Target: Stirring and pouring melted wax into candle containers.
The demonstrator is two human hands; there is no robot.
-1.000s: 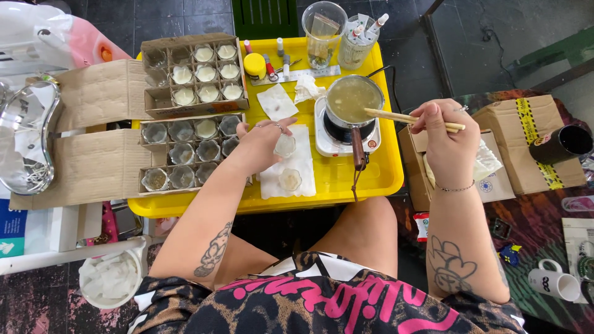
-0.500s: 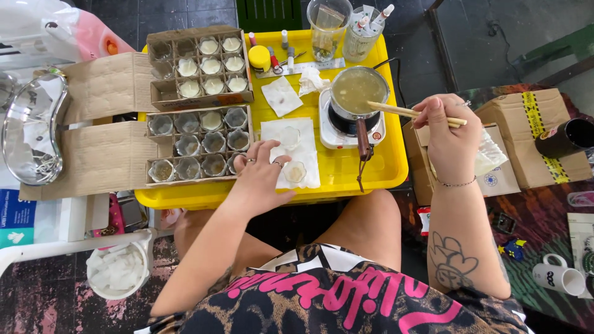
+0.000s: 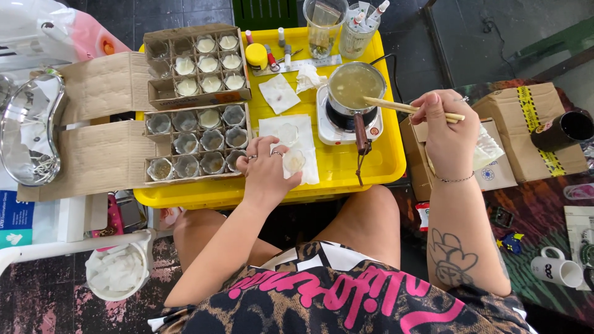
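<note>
Fingers of the left hand [image 3: 266,170] now curl around a small glass cup [image 3: 294,161] on the white paper towel [image 3: 306,133], just left of the frame's centre; half a second ago the same hand lay flat beside that cup, and a second ago it was further up the towel at the other small glass [image 3: 287,132], which now stands alone above the hand. The right hand [image 3: 447,133], at centre right, has hardly moved: it pinches a pair of wooden chopsticks [image 3: 402,107] whose tips reach over the rim of the small pot [image 3: 355,85] of pale liquid on the white hotplate [image 3: 371,127]. Everything sits on the yellow tray [image 3: 337,167]. Left of the towel, the lower cardboard divider box [image 3: 197,142] holds mostly unfilled glasses, and the upper box [image 3: 198,65] holds several filled with white wax. A metal tray [image 3: 25,127] lies at far left.
</note>
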